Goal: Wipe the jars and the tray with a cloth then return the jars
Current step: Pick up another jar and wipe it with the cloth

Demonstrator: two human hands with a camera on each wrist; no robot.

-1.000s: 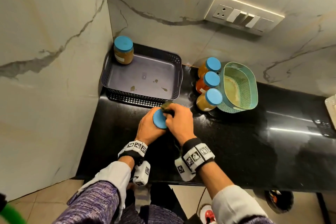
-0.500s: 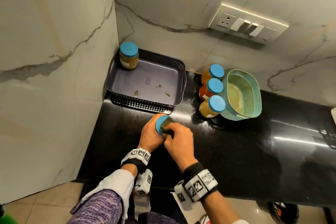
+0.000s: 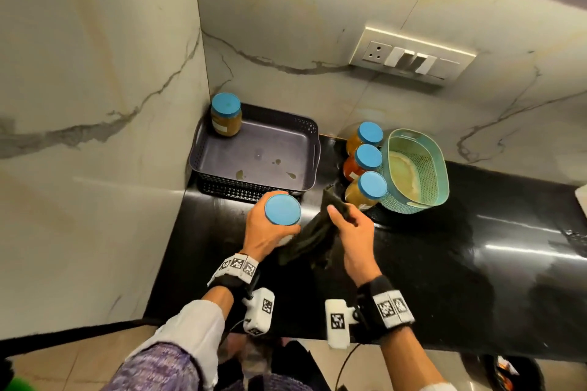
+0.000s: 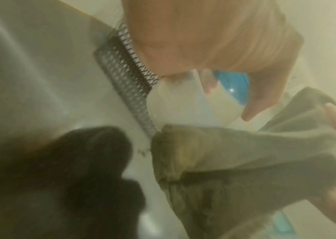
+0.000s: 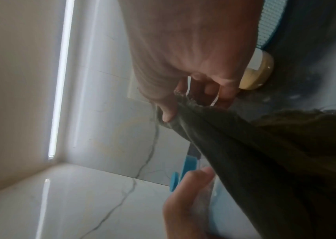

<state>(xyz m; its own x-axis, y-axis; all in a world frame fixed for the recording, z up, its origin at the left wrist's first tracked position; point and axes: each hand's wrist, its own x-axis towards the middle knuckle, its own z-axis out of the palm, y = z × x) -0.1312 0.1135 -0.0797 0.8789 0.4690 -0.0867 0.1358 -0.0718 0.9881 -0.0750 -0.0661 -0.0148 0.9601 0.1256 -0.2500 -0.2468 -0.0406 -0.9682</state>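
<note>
My left hand (image 3: 260, 233) grips a blue-lidded jar (image 3: 282, 209) above the black counter, just in front of the dark tray (image 3: 254, 181); the left wrist view shows the same jar (image 4: 185, 103) in my fingers. My right hand (image 3: 351, 225) pinches a dark green cloth (image 3: 309, 240) that hangs beside the jar, and the cloth (image 5: 234, 142) hangs from thumb and fingers in the right wrist view. One more jar (image 3: 226, 114) stands in the tray's far left corner. Three blue-lidded jars (image 3: 367, 159) stand in a row right of the tray. Smears mark the tray floor.
A teal basket (image 3: 441, 174) stands right of the three jars. Marble walls close the corner at left and behind, with a switch plate (image 3: 409, 55) on the back wall. The black counter (image 3: 476, 247) stretches to the right.
My right hand has drawn the cloth off the jar's lid and away to the right, so the cloth now hangs loose. The left hand still holds the jar, its lid uncovered.
</note>
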